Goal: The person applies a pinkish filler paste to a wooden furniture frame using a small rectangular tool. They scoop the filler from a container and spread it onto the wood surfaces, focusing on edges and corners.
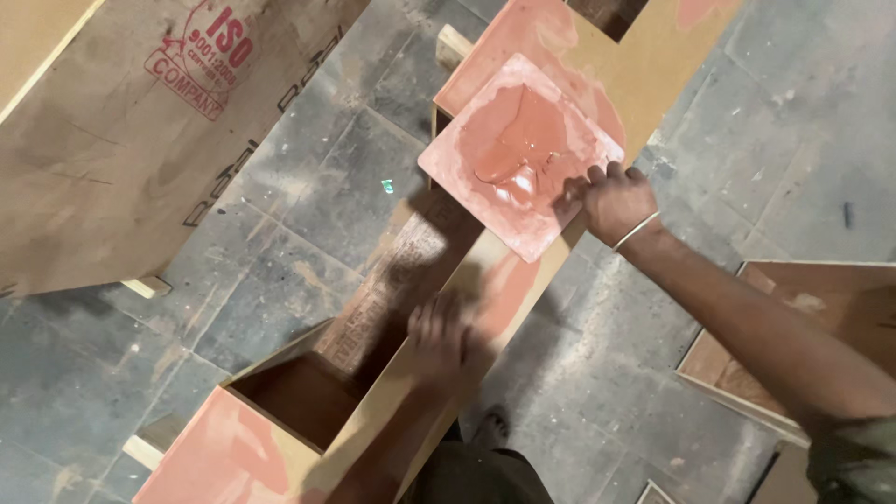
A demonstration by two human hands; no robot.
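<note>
Right hand (616, 199): fingers curled, pinching right edge of square red panel (518, 154), wet w/ reddish adhesive. Panel lies tilted across top of long plywood box frame (392, 373), just left of the fingers. Left hand (443, 338): blurred, on frame's upper edge below panel; finger state cannot be told. Plywood sheet (121, 140) at upper left, grey floor (308, 196) beneath.

Two hands (616, 198), one glue-coated square panel (518, 154)

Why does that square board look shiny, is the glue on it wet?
Wet, it seems. The square board has a glossy reddish puddle in its middle catching light. The right hand holds its edge.
</note>
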